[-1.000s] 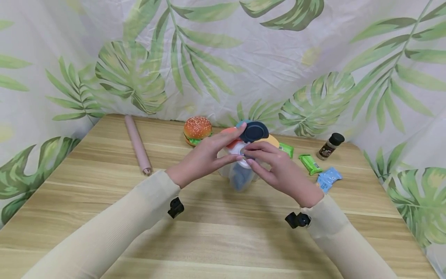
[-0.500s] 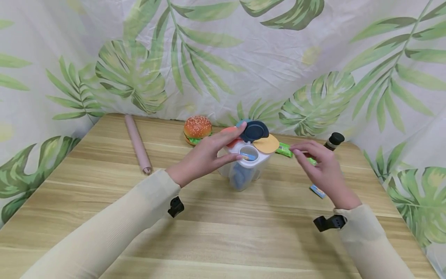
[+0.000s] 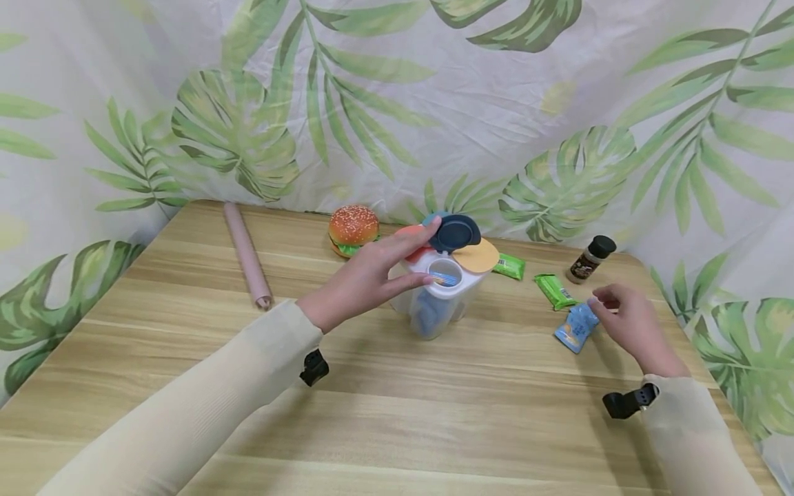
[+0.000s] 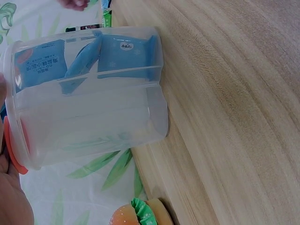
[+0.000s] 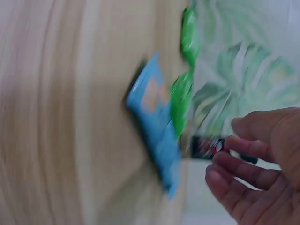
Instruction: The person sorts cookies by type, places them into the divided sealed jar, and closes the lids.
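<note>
A clear storage container (image 3: 434, 313) with a white top and coloured lids stands mid-table. Its dark blue lid (image 3: 455, 234) is flipped up, and a blue striped wrapper (image 3: 444, 279) shows inside the round opening. My left hand (image 3: 369, 275) is at the container's top, index finger against the raised lid and thumb by the rim. More blue snack packets (image 4: 126, 56) show through the clear wall in the left wrist view. My right hand (image 3: 635, 331), fingers loosely bent around nothing, hovers beside blue snack packets (image 3: 577, 328) lying on the right.
Two green snack packets (image 3: 554, 291) lie behind the blue ones. A black-capped seasoning bottle (image 3: 586, 265) stands at the right back. Left of the container are a toy hamburger (image 3: 353, 227) and a rolled pink mat (image 3: 247, 255). A leaf-print cloth (image 3: 397, 103) hangs behind the table (image 3: 372, 427).
My right hand has left the container's opening and travelled right to the blue packets, uncovering the wrapper inside the opening. The left hand has stayed at the raised lid.
</note>
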`<action>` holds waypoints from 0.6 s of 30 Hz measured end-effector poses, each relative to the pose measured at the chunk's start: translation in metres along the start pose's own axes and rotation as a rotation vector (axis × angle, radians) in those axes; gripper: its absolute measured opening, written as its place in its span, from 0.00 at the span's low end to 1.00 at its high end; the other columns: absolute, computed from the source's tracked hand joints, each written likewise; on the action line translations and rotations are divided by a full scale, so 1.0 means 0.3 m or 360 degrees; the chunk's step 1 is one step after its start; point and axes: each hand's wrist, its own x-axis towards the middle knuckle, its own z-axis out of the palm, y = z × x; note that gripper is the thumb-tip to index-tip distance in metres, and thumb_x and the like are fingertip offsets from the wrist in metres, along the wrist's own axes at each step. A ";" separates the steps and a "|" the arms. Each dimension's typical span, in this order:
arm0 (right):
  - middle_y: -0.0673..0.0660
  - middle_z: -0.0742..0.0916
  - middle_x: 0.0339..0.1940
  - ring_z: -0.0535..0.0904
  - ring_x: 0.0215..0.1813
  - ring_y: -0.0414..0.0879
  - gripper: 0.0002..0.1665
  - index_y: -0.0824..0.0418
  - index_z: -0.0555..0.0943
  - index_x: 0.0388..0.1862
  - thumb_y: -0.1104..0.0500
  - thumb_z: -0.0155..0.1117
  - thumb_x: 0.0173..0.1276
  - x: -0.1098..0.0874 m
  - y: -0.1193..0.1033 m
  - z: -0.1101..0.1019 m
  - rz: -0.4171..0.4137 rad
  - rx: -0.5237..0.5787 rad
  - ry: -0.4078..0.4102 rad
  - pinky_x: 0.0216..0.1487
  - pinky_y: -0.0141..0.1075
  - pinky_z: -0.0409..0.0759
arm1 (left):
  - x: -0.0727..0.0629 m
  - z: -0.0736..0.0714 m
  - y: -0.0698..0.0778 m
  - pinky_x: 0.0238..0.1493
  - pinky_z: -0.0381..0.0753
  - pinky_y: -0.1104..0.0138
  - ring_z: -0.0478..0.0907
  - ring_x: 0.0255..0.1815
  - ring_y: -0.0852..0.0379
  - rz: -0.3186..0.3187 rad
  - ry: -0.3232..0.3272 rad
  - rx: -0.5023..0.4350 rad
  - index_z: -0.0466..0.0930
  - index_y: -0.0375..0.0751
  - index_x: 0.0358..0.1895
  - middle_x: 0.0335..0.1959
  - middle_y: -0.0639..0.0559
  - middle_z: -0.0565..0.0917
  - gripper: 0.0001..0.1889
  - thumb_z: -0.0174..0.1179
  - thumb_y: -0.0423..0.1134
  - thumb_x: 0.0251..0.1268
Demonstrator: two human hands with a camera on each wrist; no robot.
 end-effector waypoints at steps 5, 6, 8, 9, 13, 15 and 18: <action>0.84 0.78 0.62 0.77 0.61 0.77 0.35 0.82 0.68 0.69 0.50 0.54 0.84 0.005 0.082 0.019 0.0243 -0.0097 -0.0310 0.59 0.67 0.79 | -0.009 -0.006 0.002 0.81 0.69 0.56 0.66 0.82 0.48 -0.0016 -0.0019 0.0001 0.57 0.47 0.84 0.82 0.50 0.67 0.44 0.71 0.43 0.70; 0.85 0.78 0.62 0.77 0.61 0.77 0.37 0.82 0.67 0.70 0.49 0.54 0.84 0.006 0.093 0.023 0.0265 -0.0115 -0.0347 0.59 0.67 0.78 | -0.009 -0.005 0.001 0.81 0.69 0.56 0.66 0.82 0.48 -0.0014 -0.0026 -0.0001 0.57 0.47 0.84 0.82 0.50 0.67 0.44 0.70 0.43 0.70; 0.85 0.76 0.64 0.76 0.62 0.77 0.40 0.83 0.64 0.72 0.47 0.54 0.84 0.009 0.112 0.032 0.0284 -0.0130 -0.0382 0.61 0.68 0.77 | -0.008 -0.005 0.004 0.81 0.69 0.56 0.66 0.83 0.49 -0.0013 -0.0040 -0.0011 0.57 0.47 0.84 0.83 0.50 0.66 0.44 0.70 0.43 0.70; 0.85 0.75 0.65 0.76 0.62 0.77 0.40 0.83 0.63 0.72 0.47 0.54 0.84 0.011 0.119 0.034 0.0292 -0.0117 -0.0385 0.61 0.68 0.77 | -0.006 -0.003 0.004 0.81 0.70 0.56 0.66 0.83 0.48 -0.0010 -0.0042 -0.0012 0.56 0.47 0.84 0.83 0.50 0.66 0.44 0.70 0.43 0.70; 0.86 0.74 0.67 0.76 0.62 0.76 0.40 0.83 0.61 0.74 0.49 0.54 0.84 0.021 0.131 0.035 0.0275 -0.0090 -0.0343 0.61 0.67 0.78 | -0.001 -0.003 0.008 0.80 0.70 0.56 0.67 0.82 0.49 -0.0004 -0.0031 -0.0018 0.57 0.47 0.84 0.82 0.50 0.67 0.44 0.70 0.43 0.70; 0.85 0.75 0.66 0.77 0.61 0.76 0.40 0.83 0.61 0.74 0.50 0.55 0.83 0.026 0.134 0.031 0.0261 -0.0096 -0.0325 0.59 0.66 0.79 | 0.001 -0.001 0.005 0.80 0.70 0.56 0.67 0.82 0.49 0.0000 -0.0024 -0.0018 0.57 0.46 0.84 0.82 0.50 0.67 0.44 0.70 0.43 0.70; 0.85 0.76 0.64 0.78 0.58 0.74 0.40 0.83 0.62 0.74 0.51 0.57 0.82 0.030 0.139 0.026 0.0248 -0.0095 -0.0310 0.56 0.64 0.80 | 0.003 0.001 0.003 0.80 0.70 0.56 0.67 0.82 0.49 0.0003 -0.0019 -0.0022 0.56 0.46 0.84 0.82 0.49 0.67 0.44 0.71 0.43 0.70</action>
